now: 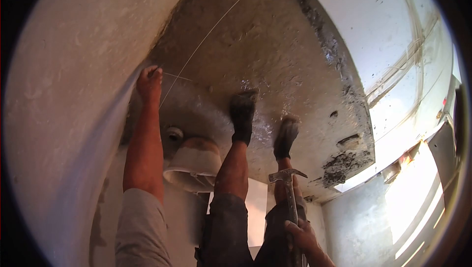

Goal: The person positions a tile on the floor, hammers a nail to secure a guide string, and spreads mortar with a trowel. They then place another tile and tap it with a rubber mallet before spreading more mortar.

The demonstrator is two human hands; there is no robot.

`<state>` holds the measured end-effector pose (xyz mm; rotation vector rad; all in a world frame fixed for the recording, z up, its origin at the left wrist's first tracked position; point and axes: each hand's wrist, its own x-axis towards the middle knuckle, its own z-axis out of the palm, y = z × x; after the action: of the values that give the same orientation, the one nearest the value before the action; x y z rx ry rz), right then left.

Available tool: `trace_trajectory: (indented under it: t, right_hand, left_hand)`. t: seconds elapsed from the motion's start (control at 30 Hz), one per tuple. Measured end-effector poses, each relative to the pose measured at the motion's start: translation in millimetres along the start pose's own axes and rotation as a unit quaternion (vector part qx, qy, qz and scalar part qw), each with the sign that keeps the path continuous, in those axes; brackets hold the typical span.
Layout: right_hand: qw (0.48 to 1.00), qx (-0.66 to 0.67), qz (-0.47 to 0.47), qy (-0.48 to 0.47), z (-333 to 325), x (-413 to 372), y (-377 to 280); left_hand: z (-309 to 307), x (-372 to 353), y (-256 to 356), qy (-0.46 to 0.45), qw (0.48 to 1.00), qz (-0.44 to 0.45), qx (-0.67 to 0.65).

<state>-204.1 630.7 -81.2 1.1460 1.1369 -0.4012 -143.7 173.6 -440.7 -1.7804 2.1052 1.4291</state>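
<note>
My left hand is raised against the plastered wall, its fingers pinched together. A short thin length of string sticks out from the fingertips, and whatever else they hold is hidden. A longer pale string stretches across the floor and passes behind my left forearm. My right hand, low in the view, grips the handle of a claw hammer with its metal head upward. Both hands are well apart.
My feet in dark footwear stand on the wet, rough cement floor. A pale bucket and a round pipe end are behind them. To the right lies a step edge beside a bright smooth surface.
</note>
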Motion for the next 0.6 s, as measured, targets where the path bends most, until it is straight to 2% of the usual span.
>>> trace_trajectory:
  t: [0.03, 0.17, 0.3, 0.37, 0.43, 0.47, 0.5, 0.53, 0.57, 0.6]
  right_hand:
    - [1.000, -0.026, -0.012, 0.000, -1.0, -3.5, -6.5]
    - [0.988, -0.125, -0.080, 0.030, 2.9, 0.3, -34.6]
    - [0.977, -0.163, -0.135, 0.031, -4.8, 43.7, -49.1]
    - [0.933, -0.259, -0.241, 0.065, -13.1, 67.4, -53.3]
    - [0.921, -0.258, -0.287, 0.048, -15.1, 85.1, -65.9]
    - [0.914, -0.256, -0.313, 0.038, -14.9, 89.4, -76.4]
    - [0.906, -0.253, -0.338, 0.028, -13.6, 92.7, -88.0]
    - [0.910, -0.253, -0.327, 0.009, -13.3, 85.6, -101.6]
    - [0.914, -0.253, -0.316, -0.010, -13.6, 83.2, -112.5]
    - [0.894, -0.301, -0.331, 0.030, -19.3, 89.0, -117.6]
  left_hand:
    - [0.5, -0.9, 1.4, 0.022, 0.999, -0.024, -0.023]
    - [5.6, -10.8, -5.1, 0.051, 0.997, -0.027, -0.046]
    - [14.4, -16.7, -29.5, 0.104, 0.982, -0.045, -0.151]
    - [14.6, -20.1, -39.4, 0.131, 0.974, -0.038, -0.183]
    - [13.3, -17.2, -43.3, 0.118, 0.989, 0.015, -0.093]
    - [13.1, -15.8, -39.9, 0.141, 0.984, 0.020, -0.104]
    - [12.1, -16.2, -33.2, 0.183, 0.978, 0.096, 0.029]
    - [8.0, -18.8, -28.4, 0.221, 0.947, 0.163, 0.165]
    - [1.1, -22.1, -22.4, 0.242, 0.943, 0.161, 0.161]
    - [-7.1, -25.1, -16.5, 0.233, 0.950, 0.119, 0.172]
